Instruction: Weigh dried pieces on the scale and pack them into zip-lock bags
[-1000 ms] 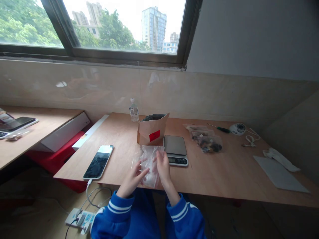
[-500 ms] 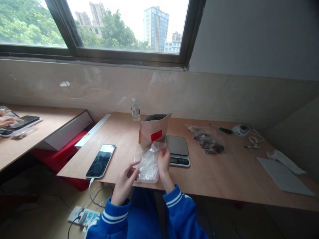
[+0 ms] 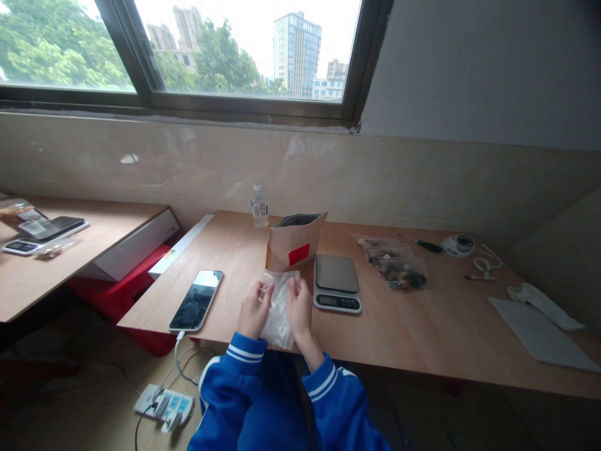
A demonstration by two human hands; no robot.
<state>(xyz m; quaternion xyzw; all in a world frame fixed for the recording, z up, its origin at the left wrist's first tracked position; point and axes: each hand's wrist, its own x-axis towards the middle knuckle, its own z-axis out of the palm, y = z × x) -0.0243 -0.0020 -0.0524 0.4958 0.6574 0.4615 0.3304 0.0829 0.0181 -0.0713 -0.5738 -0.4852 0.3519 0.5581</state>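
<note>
Between my hands is a clear plastic bag, wrinkled and shiny, near the table's front edge. My left hand pinches its left side, fingers curled in. On the other side my right hand grips the bag with thumb and fingers closed. Just behind it stands an open brown paper pouch with a red label and a dark lining. A kitchen scale with a grey plate lies right of my right hand. What the bag contains, if anything, I cannot make out.
A phone on a charging cable lies at the left, and a water bottle stands behind. To the right are small filled bags, a screwdriver, a white camera and a white sheet. Another scale sits on the neighbouring table.
My left hand has moved right and closed on the bag's left side; before, its fingers were loosely apart. The right hand has shifted slightly left. The other person's hand at far left has gone from view.
</note>
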